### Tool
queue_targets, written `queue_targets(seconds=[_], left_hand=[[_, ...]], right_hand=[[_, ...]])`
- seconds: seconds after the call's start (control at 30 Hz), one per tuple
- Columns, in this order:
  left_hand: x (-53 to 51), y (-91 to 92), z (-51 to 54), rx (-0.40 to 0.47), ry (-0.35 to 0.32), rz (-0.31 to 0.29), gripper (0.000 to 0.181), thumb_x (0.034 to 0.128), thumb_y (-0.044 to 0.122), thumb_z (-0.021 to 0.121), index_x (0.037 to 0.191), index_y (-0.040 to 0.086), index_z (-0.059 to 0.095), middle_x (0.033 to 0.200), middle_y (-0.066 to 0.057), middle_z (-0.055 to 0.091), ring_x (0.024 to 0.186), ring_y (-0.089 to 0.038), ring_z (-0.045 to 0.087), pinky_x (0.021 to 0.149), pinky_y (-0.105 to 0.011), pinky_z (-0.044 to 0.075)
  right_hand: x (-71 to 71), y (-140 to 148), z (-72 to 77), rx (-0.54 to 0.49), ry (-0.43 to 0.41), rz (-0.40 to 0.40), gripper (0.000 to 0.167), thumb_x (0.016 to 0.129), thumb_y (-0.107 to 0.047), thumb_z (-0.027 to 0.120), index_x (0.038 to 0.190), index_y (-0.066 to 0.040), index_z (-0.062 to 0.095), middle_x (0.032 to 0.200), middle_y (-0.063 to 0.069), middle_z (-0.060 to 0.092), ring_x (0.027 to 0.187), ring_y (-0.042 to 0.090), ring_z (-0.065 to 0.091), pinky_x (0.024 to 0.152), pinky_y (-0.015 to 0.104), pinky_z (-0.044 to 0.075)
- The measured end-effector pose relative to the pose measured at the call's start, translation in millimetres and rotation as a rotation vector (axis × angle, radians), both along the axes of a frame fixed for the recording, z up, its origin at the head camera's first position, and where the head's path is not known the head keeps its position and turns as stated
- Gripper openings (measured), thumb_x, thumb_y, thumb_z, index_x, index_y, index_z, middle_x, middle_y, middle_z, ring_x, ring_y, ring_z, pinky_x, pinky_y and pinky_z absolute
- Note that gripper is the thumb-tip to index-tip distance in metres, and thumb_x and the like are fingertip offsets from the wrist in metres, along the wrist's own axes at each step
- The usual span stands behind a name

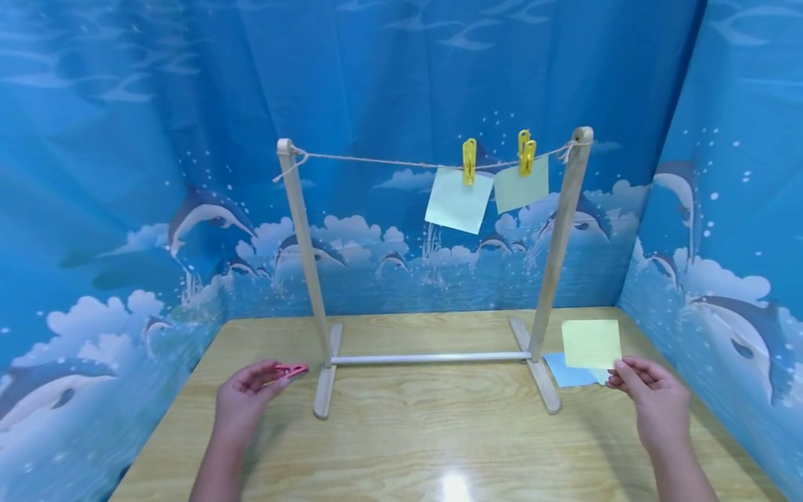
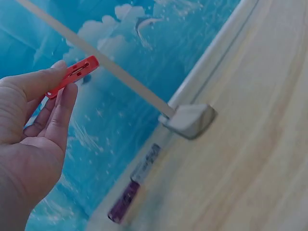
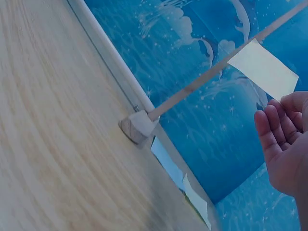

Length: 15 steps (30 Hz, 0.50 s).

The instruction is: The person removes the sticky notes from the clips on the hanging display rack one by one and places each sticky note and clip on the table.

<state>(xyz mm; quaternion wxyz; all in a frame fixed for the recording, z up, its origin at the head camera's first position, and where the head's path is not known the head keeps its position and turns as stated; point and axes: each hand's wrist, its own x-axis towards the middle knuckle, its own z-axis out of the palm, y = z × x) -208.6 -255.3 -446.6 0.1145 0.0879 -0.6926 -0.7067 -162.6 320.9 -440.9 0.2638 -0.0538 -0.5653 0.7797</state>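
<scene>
My left hand [image 1: 241, 397] pinches a red clothespin [image 1: 291, 370] by one end, above the table's left side; in the left wrist view it sits between thumb and fingers. On the right, my right hand [image 1: 661, 401] holds a pale yellow paper square [image 1: 591, 344] by its lower right corner. The paper is raised off the table, over a blue paper [image 1: 569, 371] and a partly hidden pale sheet. Between the hands stands a wooden frame with a string [image 1: 376, 161]. Yellow clothespins [image 1: 468, 162] hold a white paper [image 1: 459, 201] and a pale green paper [image 1: 522, 185] on the string.
The frame's left post [image 1: 307, 258] and right post [image 1: 560, 244] stand on flat feet joined by a white rod [image 1: 433, 358]. Purple and grey pieces [image 2: 124, 201], blurred, lie beside the left foot. A blue dolphin-print curtain [image 1: 389, 84] surrounds the wooden table [image 1: 401, 432].
</scene>
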Motion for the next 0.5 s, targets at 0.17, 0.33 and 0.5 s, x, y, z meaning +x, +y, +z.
queue_targets(seconds=[0.17,0.33,0.5], left_hand=[[-2.1,-8.2,-14.9,-0.010,-0.036,0.002,0.037,0.0795,-0.006,0.076,0.115,-0.002,0.064,0.087,0.010,0.072,0.084,-0.004,0.067,0.078,-0.022,0.056],[-3.8,-15.0,-25.8,-0.043,-0.102,0.007,0.050,0.0803,-0.004,0.075,0.126,-0.003,0.055,0.092,0.012,0.071,0.089,-0.003,0.066,0.082,-0.021,0.055],[-3.9,-17.7,-32.9,-0.050,-0.129,0.023,0.053,0.0818,-0.006,0.072,0.130,-0.004,0.051,0.098,0.010,0.070,0.092,-0.003,0.066,0.084,-0.021,0.054]], right_hand=[[2.1,12.0,-9.9,0.043,-0.029,0.014,0.009,0.088,0.005,0.068,0.092,-0.003,0.071,0.079,0.004,0.072,0.066,0.013,0.069,0.066,0.023,0.058],[3.2,19.6,-18.4,0.038,-0.047,0.009,0.008,0.087,0.005,0.068,0.090,-0.002,0.071,0.078,0.005,0.072,0.065,0.014,0.069,0.065,0.024,0.058],[4.4,25.6,-24.4,0.046,-0.084,-0.005,0.007,0.088,0.002,0.070,0.090,-0.004,0.072,0.078,0.005,0.072,0.065,0.013,0.069,0.065,0.024,0.058]])
